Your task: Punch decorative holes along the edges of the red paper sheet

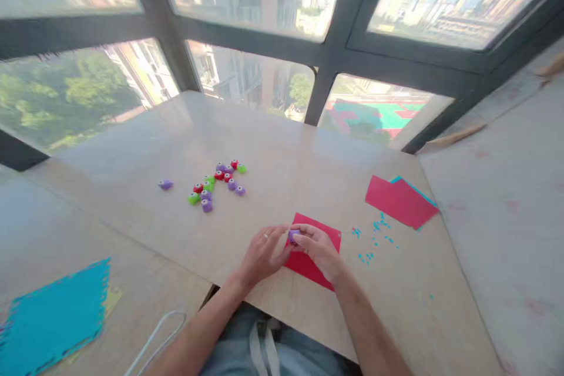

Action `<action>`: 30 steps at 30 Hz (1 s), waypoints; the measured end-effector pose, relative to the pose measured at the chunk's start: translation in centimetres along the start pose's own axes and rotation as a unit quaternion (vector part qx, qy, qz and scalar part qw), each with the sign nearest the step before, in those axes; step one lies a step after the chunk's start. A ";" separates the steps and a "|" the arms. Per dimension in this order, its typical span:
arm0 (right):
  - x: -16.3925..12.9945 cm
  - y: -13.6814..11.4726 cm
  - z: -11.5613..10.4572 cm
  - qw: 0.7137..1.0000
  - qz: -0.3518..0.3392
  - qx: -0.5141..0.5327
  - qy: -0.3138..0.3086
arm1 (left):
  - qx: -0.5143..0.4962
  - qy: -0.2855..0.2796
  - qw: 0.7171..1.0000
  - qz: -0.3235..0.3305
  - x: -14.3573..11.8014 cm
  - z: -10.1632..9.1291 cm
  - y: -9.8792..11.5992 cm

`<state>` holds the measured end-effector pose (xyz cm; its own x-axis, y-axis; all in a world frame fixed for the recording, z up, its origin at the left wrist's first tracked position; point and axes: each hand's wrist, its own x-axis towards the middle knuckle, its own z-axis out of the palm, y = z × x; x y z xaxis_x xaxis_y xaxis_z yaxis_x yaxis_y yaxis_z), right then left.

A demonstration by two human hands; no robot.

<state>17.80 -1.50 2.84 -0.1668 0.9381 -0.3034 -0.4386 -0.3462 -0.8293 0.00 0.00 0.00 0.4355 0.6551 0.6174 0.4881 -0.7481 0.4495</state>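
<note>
A small purple paper punch (294,237) sits between my two hands, over the left edge of a red paper sheet (315,273). My right hand (318,248) wraps its fingers and thumb around the punch. From the left, my left hand (267,251) closes in with thumb and fingertips at the punch's side. Those fingertips partly hide the punch and the paper's edge, so how the edge sits in it cannot be made out. The sheet lies on the pale tabletop (282,176) near its front edge, with a small pale mark in its upper right corner.
Several purple, green and red punches (219,175) cluster left of centre; another purple one (165,184) lies apart. Red and blue sheets (399,202) overlap at right, near scattered blue paper bits (381,224). A blue sheet with notched edges (59,317) and white cable (161,329) are at lower left.
</note>
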 end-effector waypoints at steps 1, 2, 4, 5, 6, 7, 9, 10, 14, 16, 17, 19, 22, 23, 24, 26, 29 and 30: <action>-0.3 -0.3 -0.6 1.000 0.006 0.023 0.005 | 0.000 -0.011 1.000 -0.002 0.1 -0.1 0.1; -0.7 -0.6 -1.2 0.999 0.012 0.046 0.008 | 0.002 -0.021 1.000 -0.004 0.2 -0.1 0.2; -1.3 -1.3 -2.6 0.996 0.024 0.089 0.011 | 0.006 -0.038 0.999 -0.008 0.5 -0.1 0.3; -1.5 -1.7 -3.3 0.993 0.029 0.113 0.011 | 0.010 -0.046 0.999 -0.010 0.6 -0.1 0.3; -1.8 -2.0 -4.0 0.990 0.034 0.134 0.008 | 0.015 -0.053 0.998 -0.013 0.7 0.0 0.3; -2.0 -2.4 -4.7 0.988 0.037 0.151 0.005 | 0.020 -0.057 0.998 -0.015 0.8 0.1 0.3; -2.5 -2.9 -5.9 0.984 0.040 0.174 -0.005 | 0.030 -0.065 0.997 -0.016 1.0 0.4 0.3; -2.7 -3.1 -6.5 0.982 0.039 0.183 -0.010 | 0.035 -0.070 0.997 -0.016 1.0 0.5 0.3; -3.3 -3.2 -8.0 0.977 0.035 0.206 -0.028 | 0.048 -0.113 0.992 -0.001 1.1 0.5 0.4; -3.6 -3.1 -8.5 0.976 0.026 0.212 -0.032 | 0.051 -0.138 0.989 0.014 1.2 0.3 0.6; -3.7 -3.1 -8.8 0.976 0.019 0.216 -0.030 | 0.052 -0.148 0.987 0.022 1.2 0.3 0.7; -3.9 -3.3 -9.2 0.974 0.001 0.225 -0.021 | 0.055 -0.162 0.984 0.040 1.3 0.4 0.9; -4.1 -3.8 -9.6 0.973 -0.022 0.230 -0.006 | 0.060 -0.169 0.981 0.068 1.2 0.8 1.4; -4.2 -4.0 -9.7 0.972 -0.026 0.232 -0.004 | 0.059 -0.170 0.981 0.075 1.2 1.1 1.6; -4.3 -4.2 -9.8 0.971 -0.026 0.237 -0.004 | 0.055 -0.171 0.980 0.082 1.2 1.4 1.8; -4.5 -4.4 -9.8 0.968 -0.018 0.252 -0.008 | 0.040 -0.179 0.978 0.099 1.3 2.1 2.3; -4.7 -4.7 -9.7 0.964 -0.014 0.265 -0.010 | 0.016 -0.212 0.969 0.125 1.6 3.0 3.1; -4.7 -4.7 -9.7 0.963 -0.019 0.267 -0.010 | 0.011 -0.226 0.966 0.128 1.7 3.2 3.3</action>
<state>29.17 -4.24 3.63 -0.1564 0.9514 -0.2652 -0.8357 -0.2706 -0.4778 4.78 -0.98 0.42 0.8269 0.4326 0.3592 0.3354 -0.8922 0.3025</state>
